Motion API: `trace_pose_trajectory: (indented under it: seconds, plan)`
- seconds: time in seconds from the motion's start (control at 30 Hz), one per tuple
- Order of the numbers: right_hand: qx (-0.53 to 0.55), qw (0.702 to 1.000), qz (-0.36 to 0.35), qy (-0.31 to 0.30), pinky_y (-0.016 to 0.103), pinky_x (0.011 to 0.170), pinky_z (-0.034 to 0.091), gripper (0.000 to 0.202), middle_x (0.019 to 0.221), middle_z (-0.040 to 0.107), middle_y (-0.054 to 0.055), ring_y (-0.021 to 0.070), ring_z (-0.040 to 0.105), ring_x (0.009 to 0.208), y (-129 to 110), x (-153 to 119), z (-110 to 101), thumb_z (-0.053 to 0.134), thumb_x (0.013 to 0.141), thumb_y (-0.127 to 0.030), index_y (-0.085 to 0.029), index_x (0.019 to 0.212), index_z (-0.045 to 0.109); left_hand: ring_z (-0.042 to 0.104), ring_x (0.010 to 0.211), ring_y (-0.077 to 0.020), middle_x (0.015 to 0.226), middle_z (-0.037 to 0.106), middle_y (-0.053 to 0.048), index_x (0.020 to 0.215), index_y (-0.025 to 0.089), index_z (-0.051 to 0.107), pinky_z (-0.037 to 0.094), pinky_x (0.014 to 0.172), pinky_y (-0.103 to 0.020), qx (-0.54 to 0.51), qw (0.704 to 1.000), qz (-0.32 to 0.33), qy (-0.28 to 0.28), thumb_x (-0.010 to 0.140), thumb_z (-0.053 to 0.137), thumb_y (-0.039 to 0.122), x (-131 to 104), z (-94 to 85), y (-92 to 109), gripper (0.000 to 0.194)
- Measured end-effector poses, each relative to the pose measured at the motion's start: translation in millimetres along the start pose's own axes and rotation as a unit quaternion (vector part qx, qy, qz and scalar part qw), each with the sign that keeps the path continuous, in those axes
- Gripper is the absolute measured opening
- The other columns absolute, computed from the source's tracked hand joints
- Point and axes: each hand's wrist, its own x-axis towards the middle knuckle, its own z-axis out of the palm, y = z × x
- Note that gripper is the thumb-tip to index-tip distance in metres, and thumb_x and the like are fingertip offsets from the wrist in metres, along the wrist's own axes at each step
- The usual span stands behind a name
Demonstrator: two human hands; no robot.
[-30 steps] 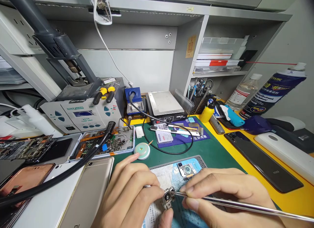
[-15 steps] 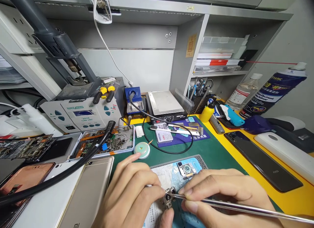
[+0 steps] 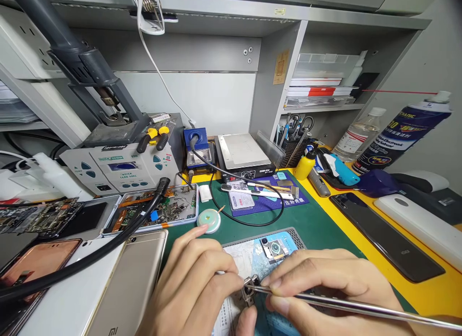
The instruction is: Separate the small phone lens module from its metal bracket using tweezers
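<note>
My left hand (image 3: 197, 283) pinches a small metal-framed part (image 3: 250, 289) with a dark round centre, which looks like a phone camera module, between thumb and index finger. Its far side is partly covered by my fingers. My right hand (image 3: 325, 288) grips a slim, shiny metal tool (image 3: 346, 303); whether it is tweezers or a probe I cannot tell. The tool's tip rests on or right at the metal-framed part. Below both hands lies a blue and white printed pad (image 3: 240, 254). On its far end sits a camera part with a large round lens (image 3: 275, 249).
Phones lie at left (image 3: 124, 278) and right (image 3: 386, 237). A hose (image 3: 119, 242) crosses a tray of circuit boards (image 3: 195, 211). Behind stand a hot-air station (image 3: 122, 167), a soldering stand (image 3: 198, 148) and a heating plate (image 3: 241, 150). A spray can (image 3: 400, 134) is at far right.
The metal-framed part has turned slightly between my fingers, and the tool tip has shifted a little on it. Both hands stay almost in place.
</note>
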Motion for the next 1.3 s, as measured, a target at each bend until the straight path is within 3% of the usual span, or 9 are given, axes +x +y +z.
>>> trace_pose_trajectory:
  seconds: [0.2,0.33,0.43,0.53,0.73,0.9,1.03,1.17,1.3]
  plan:
    - [-0.024,1.000,0.000,0.004,0.022,0.060,0.069,0.013,0.070,0.084,0.007,0.0243,0.083,0.066,-4,5,2,0.087,0.074,-0.038,-0.026,0.071,0.083,0.059,0.088,-0.0193,0.086,0.064,-0.002,0.090,0.018,0.065,0.044,0.107,-0.051,-0.002,1.000,0.003,-0.004,0.073,0.071,0.005,0,-0.1,0,0.023]
    - [0.010,1.000,0.008,-0.003,0.019,0.060,0.068,0.007,0.069,0.084,0.004,0.0220,0.083,0.063,-1,-1,-1,0.087,0.072,-0.021,-0.026,0.068,0.083,0.058,0.087,-0.0187,0.084,0.064,-0.002,0.089,0.018,0.064,0.044,0.107,-0.051,-0.006,1.000,0.002,-0.005,0.073,0.071,0.004,0,0.4,1,0.022]
    - [0.054,0.998,-0.002,-0.008,0.012,0.063,0.066,0.024,0.068,0.085,0.001,0.0168,0.082,0.060,1,-4,-4,0.082,0.065,0.000,-0.023,0.070,0.082,0.058,0.088,-0.0185,0.085,0.064,-0.002,0.088,0.018,0.064,0.044,0.106,-0.050,-0.006,1.000,-0.005,-0.003,0.074,0.070,0.004,-1,0.6,1,0.021]
    - [0.071,0.997,-0.009,-0.014,0.009,0.066,0.064,0.028,0.069,0.085,0.001,0.0142,0.082,0.061,4,-4,-4,0.080,0.061,0.007,-0.020,0.071,0.082,0.057,0.088,-0.0185,0.085,0.063,-0.001,0.088,0.018,0.064,0.044,0.107,-0.049,-0.003,1.000,-0.001,-0.004,0.074,0.070,0.004,-1,0.0,0,0.021]
    - [0.077,0.997,-0.003,-0.022,0.010,0.068,0.065,0.030,0.071,0.086,0.000,0.0151,0.082,0.063,5,-8,-2,0.081,0.063,0.006,-0.022,0.074,0.082,0.057,0.090,-0.0193,0.085,0.064,-0.002,0.089,0.018,0.064,0.044,0.106,-0.049,0.009,1.000,0.013,-0.016,0.075,0.071,0.006,0,-3.3,-2,0.021]
    - [0.021,1.000,0.000,-0.014,0.022,0.065,0.069,0.003,0.072,0.085,0.005,0.0236,0.084,0.068,1,-5,-3,0.085,0.075,-0.023,-0.026,0.075,0.083,0.058,0.089,-0.0195,0.085,0.065,-0.002,0.090,0.018,0.065,0.044,0.106,-0.049,0.013,1.000,0.019,-0.015,0.073,0.073,0.005,0,-3.9,-2,0.023]
    - [0.000,1.000,-0.011,-0.011,0.023,0.064,0.070,0.010,0.072,0.085,0.007,0.0254,0.084,0.070,-2,4,0,0.085,0.076,-0.037,-0.026,0.076,0.084,0.059,0.089,-0.0203,0.085,0.065,-0.002,0.090,0.018,0.065,0.046,0.105,-0.050,0.016,1.000,0.010,-0.010,0.073,0.072,0.005,1,-2.9,-2,0.023]
    - [-0.001,1.000,-0.012,-0.014,0.023,0.064,0.070,0.008,0.072,0.085,0.007,0.0251,0.084,0.069,0,1,0,0.086,0.076,-0.034,-0.026,0.077,0.084,0.060,0.090,-0.0204,0.084,0.064,-0.003,0.090,0.018,0.065,0.046,0.105,-0.050,0.014,1.000,0.009,-0.002,0.072,0.072,0.005,2,-2.6,-2,0.023]
    - [0.027,0.999,-0.015,-0.025,0.019,0.069,0.068,0.014,0.074,0.085,0.003,0.0204,0.083,0.068,8,-13,-3,0.085,0.073,-0.012,-0.025,0.077,0.083,0.059,0.089,-0.0195,0.085,0.064,-0.002,0.091,0.018,0.065,0.045,0.106,-0.050,0.014,1.000,0.007,-0.002,0.072,0.071,0.004,2,-3.1,-2,0.023]
